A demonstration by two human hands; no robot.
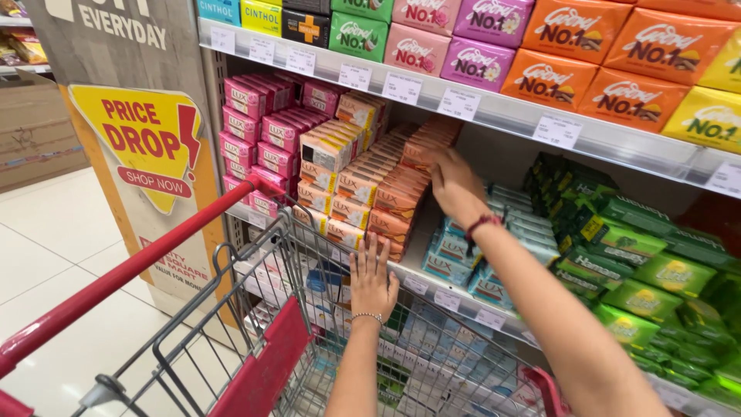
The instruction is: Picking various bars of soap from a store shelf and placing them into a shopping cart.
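Cart (255,309) under spread left hand (372,279); right hand (455,184) touches orange soaps (401,193), grip seemingly loose: light, stiff, slick boxes, best pinched across the short sides.

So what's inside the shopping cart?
Through the wire of the shopping cart no item clearly shows inside, only boxes on lower shelves behind it. The left hand rests on its far rim; arms cover part of the basket.

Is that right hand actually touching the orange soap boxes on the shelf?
Touching. In the head view, the right hand lies with its fingers against the stacked orange soap boxes, with no gap showing between them.
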